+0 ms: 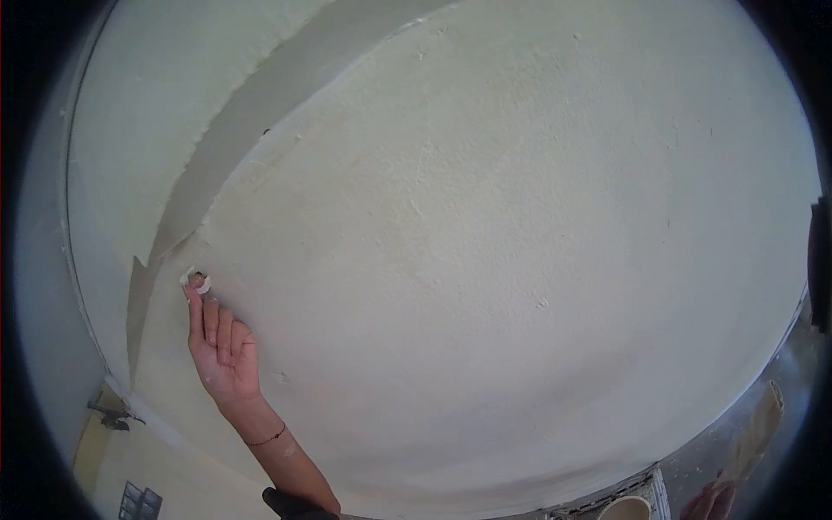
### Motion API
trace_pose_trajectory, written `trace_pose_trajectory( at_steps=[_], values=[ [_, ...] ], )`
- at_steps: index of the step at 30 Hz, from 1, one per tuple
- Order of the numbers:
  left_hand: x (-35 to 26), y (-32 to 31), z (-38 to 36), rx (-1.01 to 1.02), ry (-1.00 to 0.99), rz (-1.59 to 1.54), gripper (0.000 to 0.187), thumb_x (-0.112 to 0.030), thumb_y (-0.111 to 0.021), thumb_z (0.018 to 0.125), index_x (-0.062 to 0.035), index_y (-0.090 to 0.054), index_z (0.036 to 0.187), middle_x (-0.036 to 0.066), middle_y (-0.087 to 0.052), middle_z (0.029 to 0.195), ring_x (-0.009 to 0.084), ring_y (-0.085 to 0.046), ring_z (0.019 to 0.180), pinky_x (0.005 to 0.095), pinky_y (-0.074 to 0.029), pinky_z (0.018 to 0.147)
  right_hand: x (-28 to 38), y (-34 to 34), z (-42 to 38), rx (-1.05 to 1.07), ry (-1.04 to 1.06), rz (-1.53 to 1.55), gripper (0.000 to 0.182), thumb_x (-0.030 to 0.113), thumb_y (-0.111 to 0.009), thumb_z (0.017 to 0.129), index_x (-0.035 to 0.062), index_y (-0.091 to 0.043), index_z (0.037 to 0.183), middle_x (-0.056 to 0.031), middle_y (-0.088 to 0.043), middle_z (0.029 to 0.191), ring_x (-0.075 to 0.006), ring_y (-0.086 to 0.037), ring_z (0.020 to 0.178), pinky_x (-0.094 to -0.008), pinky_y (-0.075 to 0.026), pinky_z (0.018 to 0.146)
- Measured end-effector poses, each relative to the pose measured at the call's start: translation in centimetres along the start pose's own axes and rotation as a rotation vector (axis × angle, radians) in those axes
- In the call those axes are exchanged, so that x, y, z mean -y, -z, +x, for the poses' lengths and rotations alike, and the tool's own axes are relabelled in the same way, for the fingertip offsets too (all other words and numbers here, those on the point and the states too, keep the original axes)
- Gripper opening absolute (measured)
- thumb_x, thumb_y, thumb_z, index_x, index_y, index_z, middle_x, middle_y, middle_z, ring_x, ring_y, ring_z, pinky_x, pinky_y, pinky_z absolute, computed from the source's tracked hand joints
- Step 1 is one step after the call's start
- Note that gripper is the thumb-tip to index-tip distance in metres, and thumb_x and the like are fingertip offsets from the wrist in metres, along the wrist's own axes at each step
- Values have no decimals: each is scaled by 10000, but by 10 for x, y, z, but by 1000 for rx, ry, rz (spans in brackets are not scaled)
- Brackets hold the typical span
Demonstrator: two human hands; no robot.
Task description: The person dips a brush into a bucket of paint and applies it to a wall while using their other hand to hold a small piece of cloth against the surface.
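My left hand (pixel 224 351) reaches up to a pale, lumpy wall (pixel 485 225), with a thin bracelet on the wrist. Its thumb and index finger pinch a small, curled white flake (pixel 205 284), and the other fingers are folded into the palm. Just above the fingertips, the pale coating ends in a ragged edge beside a bare grey band (pixel 234 121). Low at the far right, my right hand (pixel 716 500) is partly cut off and dim. Its fingers grip the lower end of a long, flat, beige strip (pixel 761 426), held tilted up to the right.
A round pale container (pixel 626 509) shows its rim at the bottom edge. Metal fittings (pixel 114 414) and a dark panel of small squares (pixel 139 501) are at lower left. A dark object (pixel 819 260) juts in at the right edge.
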State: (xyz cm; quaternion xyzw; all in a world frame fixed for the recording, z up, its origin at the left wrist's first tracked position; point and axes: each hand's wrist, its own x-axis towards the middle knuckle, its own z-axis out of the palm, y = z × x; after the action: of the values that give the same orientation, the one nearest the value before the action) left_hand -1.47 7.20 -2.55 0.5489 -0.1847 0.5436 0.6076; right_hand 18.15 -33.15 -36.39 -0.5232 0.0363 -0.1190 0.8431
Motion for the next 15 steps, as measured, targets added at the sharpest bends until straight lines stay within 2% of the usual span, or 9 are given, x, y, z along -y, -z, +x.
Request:
trace_pose_trajectory(
  at_steps=[4,9,13,15],
  values=[
    [-1,-3,4,0,0,-16,279,-166,-253,1049,10,-405,1204,13,-313,576,73,-261,375,204,-246,311,6,-6,-2,71,79,40,277,130,-664,858,125,-437,698,32,-360,515,-55,-321,403,-208,-219,361],
    [0,-13,8,-13,14,-15,275,-202,-291,1049,-4,-439,1171,0,-321,571,63,-231,367,202,-246,303,23,-11,-7,36,3,-23,245,128,-652,864,120,-459,714,30,-373,510,-52,-345,403,-207,-224,355],
    [2,-20,7,-111,12,15,251,-213,-326,1043,-32,-461,1153,-24,-306,558,54,-240,383,203,-223,321,36,-18,-7,50,-47,-103,228,138,-647,869,123,-469,728,30,-401,524,-48,-356,407,-202,-222,351],
    [3,-19,6,-136,5,19,243,-218,-339,1041,-42,-469,1147,-34,-300,554,50,-243,389,203,-210,326,32,-23,-5,101,26,-52,212,147,-647,872,124,-481,742,31,-410,534,-45,-353,409,-202,-222,352]
  ],
)
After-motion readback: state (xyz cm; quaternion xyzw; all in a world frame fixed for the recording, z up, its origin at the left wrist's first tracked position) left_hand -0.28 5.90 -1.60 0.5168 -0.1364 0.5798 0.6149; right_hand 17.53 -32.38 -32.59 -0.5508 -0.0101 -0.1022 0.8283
